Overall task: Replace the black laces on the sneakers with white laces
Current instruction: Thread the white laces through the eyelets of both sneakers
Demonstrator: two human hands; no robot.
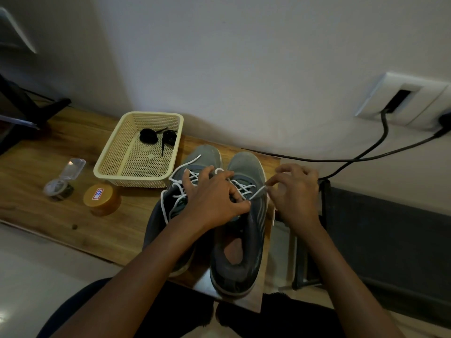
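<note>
Head view.
- Items: two grey shoes side by side on the wooden table (48,191), toes toward the wall. The black laces (156,136) lie in the cream basket (136,178).
- Left hand (214,198): fingers curled over the eyelet rows of the sneaker (245,164), gripping it.
- Right hand (295,193): fingertips pinch the white lace (258,191), drawn taut.
- Risk, judged: a hard pull could leave uneven ends or drag the far end out. The second sneaker (202,154) has slack loops that may snag.
</note>
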